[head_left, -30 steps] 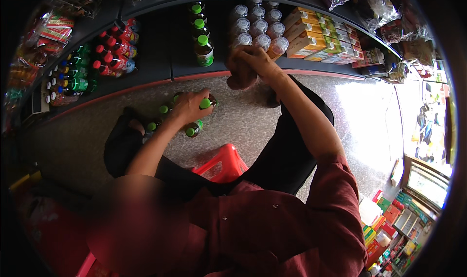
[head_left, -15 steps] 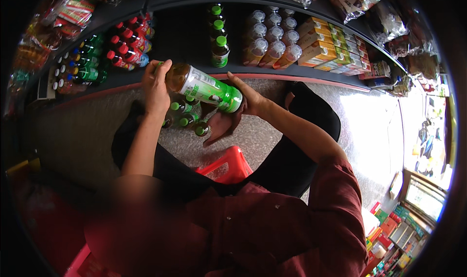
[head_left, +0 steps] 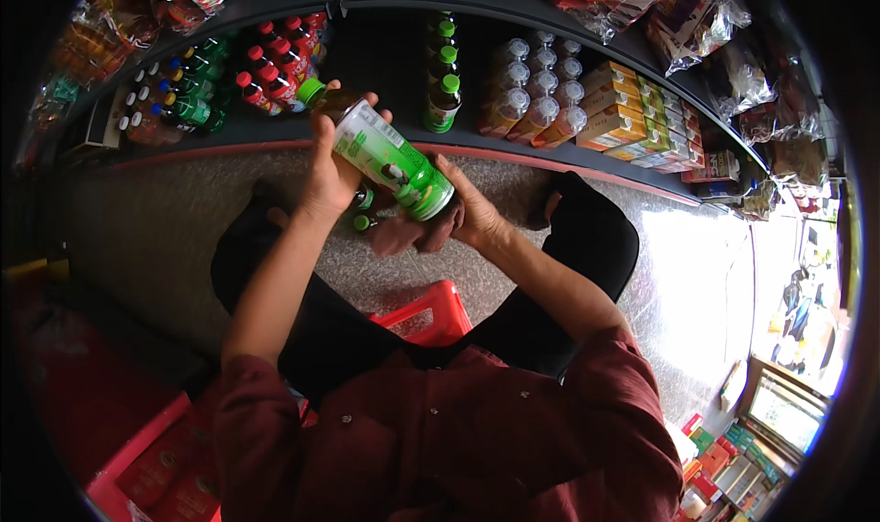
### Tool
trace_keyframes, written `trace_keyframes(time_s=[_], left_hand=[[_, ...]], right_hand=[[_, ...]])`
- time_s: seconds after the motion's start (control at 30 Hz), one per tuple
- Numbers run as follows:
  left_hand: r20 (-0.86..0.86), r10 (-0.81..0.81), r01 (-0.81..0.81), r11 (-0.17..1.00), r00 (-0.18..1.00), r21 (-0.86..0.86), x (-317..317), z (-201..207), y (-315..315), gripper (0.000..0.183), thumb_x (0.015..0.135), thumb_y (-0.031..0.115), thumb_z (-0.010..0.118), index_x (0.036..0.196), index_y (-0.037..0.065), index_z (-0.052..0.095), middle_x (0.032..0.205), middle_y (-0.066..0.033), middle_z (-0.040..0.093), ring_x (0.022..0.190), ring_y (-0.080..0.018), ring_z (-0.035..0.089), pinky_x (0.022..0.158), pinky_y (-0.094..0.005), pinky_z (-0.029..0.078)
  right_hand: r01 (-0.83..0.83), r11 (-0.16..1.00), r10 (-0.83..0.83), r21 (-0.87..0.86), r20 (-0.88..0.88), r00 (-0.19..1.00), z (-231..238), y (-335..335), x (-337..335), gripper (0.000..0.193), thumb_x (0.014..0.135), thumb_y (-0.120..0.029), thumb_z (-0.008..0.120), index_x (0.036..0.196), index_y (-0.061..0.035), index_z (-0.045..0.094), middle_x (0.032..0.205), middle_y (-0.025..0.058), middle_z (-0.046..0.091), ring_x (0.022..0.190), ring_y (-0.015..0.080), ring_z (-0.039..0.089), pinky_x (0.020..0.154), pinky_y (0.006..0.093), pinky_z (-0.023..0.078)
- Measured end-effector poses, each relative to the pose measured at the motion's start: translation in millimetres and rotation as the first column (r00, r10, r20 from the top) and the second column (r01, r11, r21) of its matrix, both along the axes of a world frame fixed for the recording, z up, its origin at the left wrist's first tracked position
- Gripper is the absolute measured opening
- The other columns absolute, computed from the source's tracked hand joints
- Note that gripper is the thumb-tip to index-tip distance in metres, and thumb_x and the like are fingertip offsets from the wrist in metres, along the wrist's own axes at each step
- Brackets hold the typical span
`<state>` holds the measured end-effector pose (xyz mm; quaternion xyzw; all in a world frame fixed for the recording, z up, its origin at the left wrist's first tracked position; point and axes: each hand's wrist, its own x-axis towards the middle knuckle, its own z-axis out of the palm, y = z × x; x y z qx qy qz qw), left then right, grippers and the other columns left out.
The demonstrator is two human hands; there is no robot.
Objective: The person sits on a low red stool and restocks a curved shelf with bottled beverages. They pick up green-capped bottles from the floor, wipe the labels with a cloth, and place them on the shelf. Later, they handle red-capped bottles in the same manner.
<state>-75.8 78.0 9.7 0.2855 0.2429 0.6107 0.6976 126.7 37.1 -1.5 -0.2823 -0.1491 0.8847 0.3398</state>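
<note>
Tilted in front of me is a drink bottle (head_left: 390,160) with a green cap, a brown upper part and a green-and-white label. My left hand (head_left: 332,169) is wrapped round its upper part, the cap sticking out past the fingers. Lower down, my right hand (head_left: 472,206) grips the bottle near its base, thumb along the side. A brown cloth (head_left: 408,234) is bunched in that hand and hangs under the base. On the floor below, bottles with green caps (head_left: 364,221) show only partly behind my hands and the cloth.
Ahead, a dark shelf holds red-capped bottles (head_left: 269,75), a row of green-capped bottles (head_left: 444,105), clear-lidded drinks (head_left: 533,109) and cartons (head_left: 614,123). Bagged goods (head_left: 701,27) fill the shelf above. A red plastic stool (head_left: 446,307) stands between my legs.
The bottle has tipped steeper, its green cap now in plain sight. My left hand has shifted right and lower round the bottle. The floor bottles are more covered, and the view has shifted slightly.
</note>
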Motion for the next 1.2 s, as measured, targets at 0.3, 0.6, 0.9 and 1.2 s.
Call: trace_keyframes(time_s=[0.3,0.6,0.9,1.2], left_hand=[[-0.078,0.073,-0.091,0.964,0.994,-0.25,2,-22,-34,0.046,0.089,0.039,0.063,0.123,0.011,0.049,0.107,-0.0044,0.057,0.096,-0.0181,0.058,0.082,-0.0352,0.051],[0.018,0.022,-0.015,0.942,1.0,-0.337,-25,-12,-68,0.062,0.088,0.062,0.05,0.117,0.007,0.055,0.103,-0.0095,0.062,0.096,-0.0214,0.061,0.081,-0.0346,0.052],[0.155,-0.247,0.289,0.876,0.956,-0.385,-33,-59,-108,0.053,0.1,0.054,0.031,0.12,0.009,0.051,0.11,-0.0099,0.06,0.098,-0.0206,0.06,0.091,-0.0353,0.048],[-0.014,-0.404,0.359,0.828,0.915,-0.431,-8,-4,-135,0.057,0.093,0.059,0.049,0.115,0.006,0.055,0.09,-0.0034,0.059,0.074,-0.009,0.058,0.064,-0.0246,0.05]], right_hand=[[-0.077,0.99,0.081,-0.114,0.033,0.996,-3,-31,-20,0.055,0.091,-0.052,0.058,0.113,-0.0012,0.057,0.095,0.0129,0.066,0.068,0.0232,0.065,0.059,0.0347,0.057],[-0.364,0.22,-0.778,0.905,0.387,0.495,30,-101,-64,0.046,0.079,-0.014,0.071,0.12,-0.0056,0.053,0.117,0.0194,0.046,0.103,0.0392,0.05,0.087,0.0458,0.045],[-0.697,-0.154,-0.792,0.7,0.334,0.511,29,-96,-68,0.032,0.074,-0.027,0.072,0.104,-0.0155,0.067,0.12,0.009,0.05,0.109,0.0323,0.045,0.093,0.0425,0.041],[-0.056,0.863,-0.209,0.501,0.457,0.864,4,-20,-43,0.038,0.099,-0.036,0.049,0.104,-0.0005,0.062,0.09,0.0054,0.061,0.084,0.0131,0.058,0.079,0.0268,0.049]])
